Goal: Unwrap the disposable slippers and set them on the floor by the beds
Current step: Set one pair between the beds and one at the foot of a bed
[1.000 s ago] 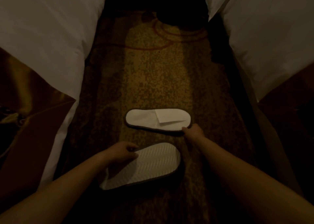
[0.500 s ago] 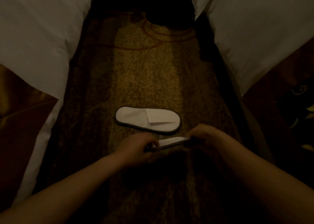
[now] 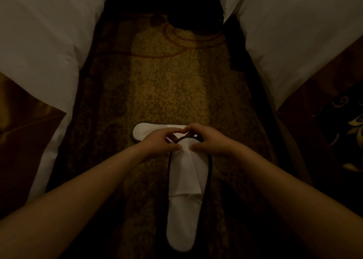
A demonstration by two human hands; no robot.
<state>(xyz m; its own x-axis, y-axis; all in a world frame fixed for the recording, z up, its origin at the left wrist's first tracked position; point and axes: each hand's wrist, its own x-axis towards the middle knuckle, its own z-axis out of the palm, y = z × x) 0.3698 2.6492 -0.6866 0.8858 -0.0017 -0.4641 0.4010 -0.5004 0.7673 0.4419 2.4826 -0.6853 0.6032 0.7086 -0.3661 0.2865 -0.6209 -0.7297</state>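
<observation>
Head view: near slipper (image 3: 184,199) lies lengthwise on the carpet (image 3: 169,93), heel toward the camera. Left hand (image 3: 161,142) and right hand (image 3: 211,141) pinch its toe end. Far slipper (image 3: 145,131) lies crosswise just behind them, between two beds (image 3: 39,34).

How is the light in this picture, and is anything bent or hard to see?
Head view: dim and warm, with only a brighter strip down the middle of the carpet; its edges under the beds fall into near black. The wide lens bows the white bedding outward. The near slipper and both hands are fairly clear; the far end is lost in shadow.
</observation>
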